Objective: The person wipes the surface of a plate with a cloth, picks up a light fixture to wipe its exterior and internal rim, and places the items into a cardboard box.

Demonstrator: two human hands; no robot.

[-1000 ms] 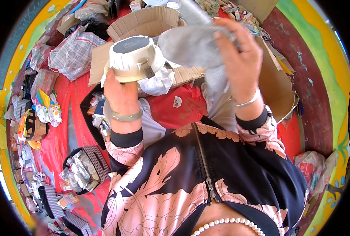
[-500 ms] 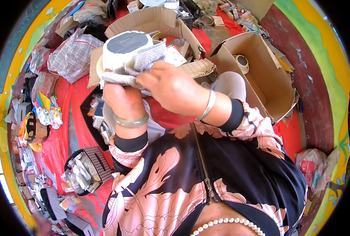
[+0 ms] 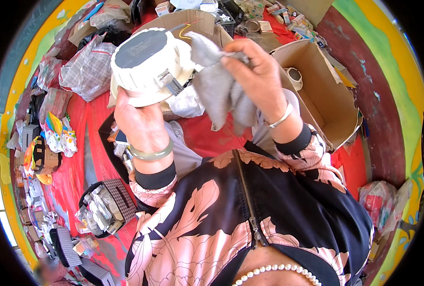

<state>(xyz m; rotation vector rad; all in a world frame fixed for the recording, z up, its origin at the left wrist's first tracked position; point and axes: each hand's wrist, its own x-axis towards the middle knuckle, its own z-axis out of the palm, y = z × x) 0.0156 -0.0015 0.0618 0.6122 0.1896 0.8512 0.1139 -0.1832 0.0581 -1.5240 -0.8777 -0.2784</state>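
A white round downlight [image 3: 143, 71] with a grey back plate, a spring clip and thin yellow and red wires is held up at the upper left. My left hand [image 3: 143, 117] grips its rim from below, the fingers mostly hidden under it. To the right, my right hand [image 3: 257, 71] pinches a grey cloth [image 3: 224, 93], which hangs down loosely. The cloth's upper corner is close to the downlight's right side; whether they touch I cannot tell.
Beyond my hands stands an open cardboard box [image 3: 188, 21]. Right of it, a taller open box [image 3: 324, 95] has another white round lamp [image 3: 294, 77] inside. A checked basket [image 3: 121, 198] of packets sits at the left on red sheeting [image 3: 74, 176]. A plaid bag [image 3: 85, 71] lies farther off.
My right hand has drawn the cloth off the downlight, moving right and up. The downlight has shifted slightly left and tilted, showing its side clip. My left hand has turned, its palm now showing.
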